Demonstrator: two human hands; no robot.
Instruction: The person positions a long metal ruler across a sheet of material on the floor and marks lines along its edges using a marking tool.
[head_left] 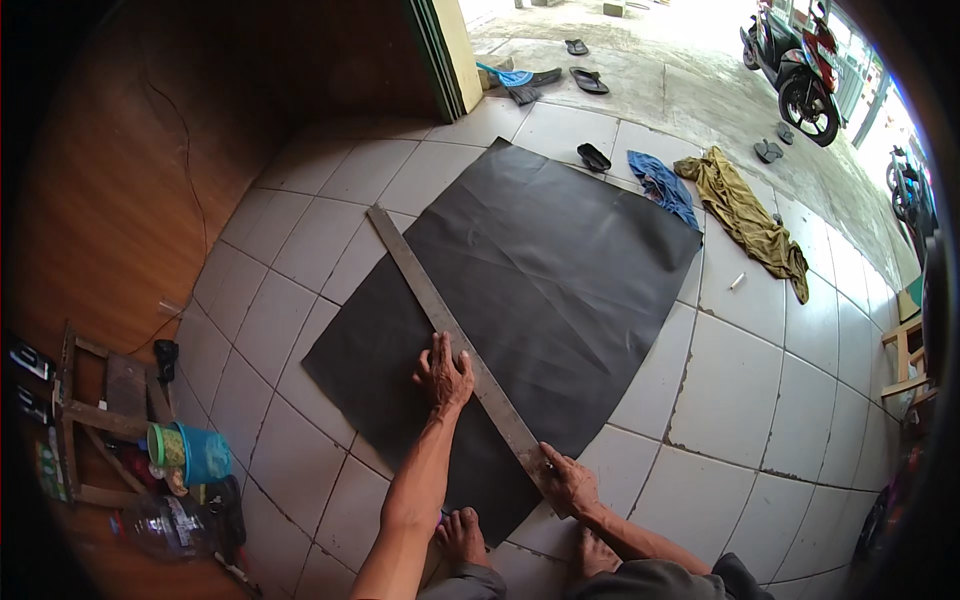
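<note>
- In the head view, a clear, rounded plastic bottle (160, 530) has a label (187, 525) too small to read.
- The smooth, black, faintly creased sheet (570, 270) lies on white square tiles (735, 390).
- A long, straight grey metal ruler (493, 398) crosses it.
- My left hand (446, 376), fingers spread, presses the ruler.
- My right hand (570, 484) covers its near end; how tightly closed, I cannot tell.

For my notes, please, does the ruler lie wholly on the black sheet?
No, the ruler pokes past the sheet onto the tiles at its far end.
</note>
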